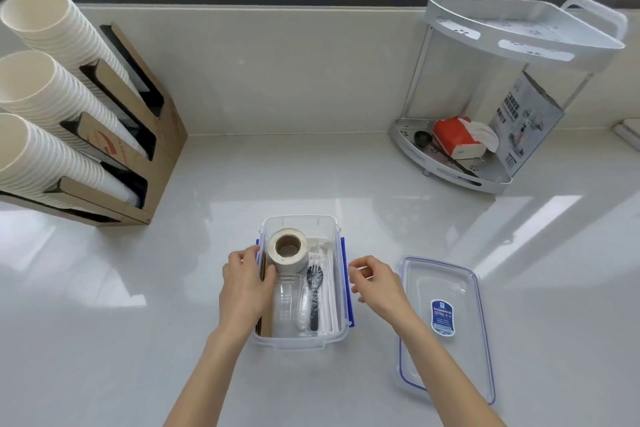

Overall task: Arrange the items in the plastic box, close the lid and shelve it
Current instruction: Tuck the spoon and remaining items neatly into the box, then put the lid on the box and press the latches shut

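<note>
A clear plastic box [300, 222] with blue side clips stands on the white counter in front of me. Inside it lie a roll of beige tape [288, 250], stacked clear cups [285, 302], a black spoon-fork [314, 291], white wrapped straws [329, 302] and brown cardboard sleeves [266, 326] along the left wall. My left hand [246, 288] lies over the box's left edge, its fingers curled on the cardboard sleeves. Just right of the box my right hand [375, 282] hovers with loosely curled fingers and holds nothing. The clear lid [446, 326] with a blue seal and label lies flat to the right.
A cardboard dispenser [138, 135] with three stacks of white paper cups stands at the left. A white two-tier corner shelf [519, 35] stands at the back right; its lower tier holds a red tissue pack [457, 137] and a printed box. A window runs along the back.
</note>
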Tool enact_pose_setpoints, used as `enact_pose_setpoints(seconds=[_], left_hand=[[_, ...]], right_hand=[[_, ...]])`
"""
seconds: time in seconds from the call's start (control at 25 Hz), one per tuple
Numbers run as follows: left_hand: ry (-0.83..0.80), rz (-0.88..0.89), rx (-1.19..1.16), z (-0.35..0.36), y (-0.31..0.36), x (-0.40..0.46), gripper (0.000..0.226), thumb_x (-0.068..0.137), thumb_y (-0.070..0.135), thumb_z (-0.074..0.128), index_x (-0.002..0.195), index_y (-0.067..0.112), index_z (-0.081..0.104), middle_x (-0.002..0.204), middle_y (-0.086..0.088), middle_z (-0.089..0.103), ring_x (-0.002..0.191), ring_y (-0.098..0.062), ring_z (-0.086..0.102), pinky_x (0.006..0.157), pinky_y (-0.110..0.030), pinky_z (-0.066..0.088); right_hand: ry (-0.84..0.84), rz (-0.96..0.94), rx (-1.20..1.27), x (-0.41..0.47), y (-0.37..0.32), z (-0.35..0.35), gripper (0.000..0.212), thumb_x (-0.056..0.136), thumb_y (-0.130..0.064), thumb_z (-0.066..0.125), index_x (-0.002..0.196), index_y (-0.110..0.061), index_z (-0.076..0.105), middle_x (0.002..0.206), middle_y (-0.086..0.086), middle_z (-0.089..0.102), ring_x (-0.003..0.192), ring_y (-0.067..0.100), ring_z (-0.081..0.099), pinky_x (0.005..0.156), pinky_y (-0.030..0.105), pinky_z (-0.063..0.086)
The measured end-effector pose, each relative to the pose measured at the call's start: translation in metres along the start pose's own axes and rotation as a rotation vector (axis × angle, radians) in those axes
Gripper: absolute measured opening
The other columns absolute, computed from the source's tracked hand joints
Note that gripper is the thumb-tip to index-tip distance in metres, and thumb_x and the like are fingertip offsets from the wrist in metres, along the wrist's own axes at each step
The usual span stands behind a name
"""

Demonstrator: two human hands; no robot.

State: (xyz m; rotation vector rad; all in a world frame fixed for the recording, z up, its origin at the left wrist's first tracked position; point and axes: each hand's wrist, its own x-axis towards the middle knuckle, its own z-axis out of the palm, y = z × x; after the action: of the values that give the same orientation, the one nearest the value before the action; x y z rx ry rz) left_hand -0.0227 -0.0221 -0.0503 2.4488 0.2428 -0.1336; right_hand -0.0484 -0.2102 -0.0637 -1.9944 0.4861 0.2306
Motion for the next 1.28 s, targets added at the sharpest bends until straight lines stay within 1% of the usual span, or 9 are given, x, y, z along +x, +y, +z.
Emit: enact_pose_setpoints(seconds=[0.12, 0.32, 0.4, 0.52, 0.68, 0.84, 1.04, 1.16, 1.28], left_hand=[[0.026, 0.118, -0.069, 0.003, 0.025, -0.003, 0.041, 0.089, 0.016, 0.048, 0.129, 0.011, 0.043, 0.130, -0.015, 0.044, 0.120, -0.029, 0.042, 0.095, -0.039, 0.039], [-0.145, 0.285, -0.134, 0.041, 0.071, -0.015, 0.039, 0.090, 0.013, 0.047, 0.129, 0.008, 0.043, 0.130, -0.011, 0.048, 0.117, -0.023, 0.049, 0.097, -0.031, 0.039], [-0.226, 0.321, -0.129, 0.064, 0.086, -0.025, 0.038, 0.090, 0.013, 0.046, 0.128, 0.007, 0.044, 0.131, -0.011, 0.048, 0.116, -0.022, 0.050, 0.096, -0.028, 0.039], [-0.372, 0.333, -0.050, 0.098, 0.095, -0.042, 0.042, 0.091, 0.017, 0.045, 0.131, 0.007, 0.040, 0.135, -0.011, 0.045, 0.122, -0.024, 0.046, 0.101, -0.034, 0.038], [-0.537, 0.271, 0.107, 0.127, 0.095, -0.059, 0.045, 0.091, 0.020, 0.043, 0.132, 0.002, 0.035, 0.137, -0.016, 0.038, 0.122, -0.029, 0.044, 0.100, -0.036, 0.038], [-0.602, 0.223, 0.163, 0.140, 0.092, -0.069, 0.027, 0.088, 0.018, 0.044, 0.106, -0.002, 0.047, 0.125, -0.019, 0.044, 0.110, -0.033, 0.048, 0.094, -0.037, 0.042], [-0.607, 0.171, 0.087, 0.141, 0.094, -0.069, 0.012, 0.088, 0.019, 0.045, 0.086, 0.008, 0.040, 0.124, -0.018, 0.042, 0.108, -0.034, 0.050, 0.095, -0.036, 0.042], [-0.600, 0.125, 0.029, 0.140, 0.098, -0.068, 0.009, 0.088, 0.015, 0.043, 0.089, 0.006, 0.042, 0.127, -0.018, 0.039, 0.109, -0.037, 0.050, 0.097, -0.038, 0.041], [-0.581, 0.116, -0.068, 0.131, 0.100, -0.065, 0.036, 0.090, 0.015, 0.043, 0.124, 0.004, 0.043, 0.136, -0.014, 0.034, 0.114, -0.031, 0.051, 0.097, -0.034, 0.041]], right_hand=[[0.081, 0.022, 0.003, -0.003, 0.012, -0.021, 0.013, 0.092, -0.019, 0.048, 0.099, -0.016, 0.059, 0.091, 0.004, 0.061, 0.086, 0.021, 0.060, 0.081, 0.034, 0.050], [0.234, 0.095, -0.022, -0.016, 0.046, -0.066, 0.026, 0.092, -0.017, 0.047, 0.113, -0.009, 0.059, 0.091, 0.002, 0.058, 0.089, 0.023, 0.057, 0.069, 0.026, 0.041], [0.298, 0.135, -0.054, -0.020, 0.061, -0.083, 0.028, 0.092, -0.017, 0.047, 0.117, -0.008, 0.057, 0.096, 0.004, 0.058, 0.089, 0.021, 0.054, 0.076, 0.027, 0.040], [0.384, 0.223, -0.137, -0.029, 0.082, -0.100, 0.034, 0.092, -0.019, 0.047, 0.125, -0.010, 0.050, 0.122, 0.013, 0.053, 0.110, 0.028, 0.054, 0.092, 0.034, 0.042], [0.354, 0.370, -0.281, -0.043, 0.102, -0.109, 0.045, 0.093, -0.024, 0.045, 0.135, -0.009, 0.038, 0.136, 0.017, 0.040, 0.126, 0.033, 0.041, 0.099, 0.040, 0.040], [0.293, 0.436, -0.335, -0.046, 0.114, -0.106, 0.039, 0.093, -0.023, 0.043, 0.126, -0.003, 0.044, 0.132, 0.020, 0.042, 0.122, 0.036, 0.044, 0.098, 0.039, 0.041], [0.303, 0.422, -0.273, -0.043, 0.114, -0.103, 0.034, 0.092, -0.017, 0.045, 0.119, 0.003, 0.047, 0.128, 0.023, 0.042, 0.117, 0.040, 0.045, 0.095, 0.037, 0.040], [0.338, 0.399, -0.237, -0.041, 0.108, -0.103, 0.035, 0.093, -0.015, 0.045, 0.123, 0.004, 0.044, 0.130, 0.024, 0.040, 0.120, 0.040, 0.043, 0.097, 0.037, 0.038], [0.395, 0.342, -0.200, -0.041, 0.098, -0.103, 0.038, 0.093, -0.012, 0.044, 0.128, 0.002, 0.042, 0.132, 0.023, 0.038, 0.122, 0.039, 0.040, 0.097, 0.037, 0.038]])
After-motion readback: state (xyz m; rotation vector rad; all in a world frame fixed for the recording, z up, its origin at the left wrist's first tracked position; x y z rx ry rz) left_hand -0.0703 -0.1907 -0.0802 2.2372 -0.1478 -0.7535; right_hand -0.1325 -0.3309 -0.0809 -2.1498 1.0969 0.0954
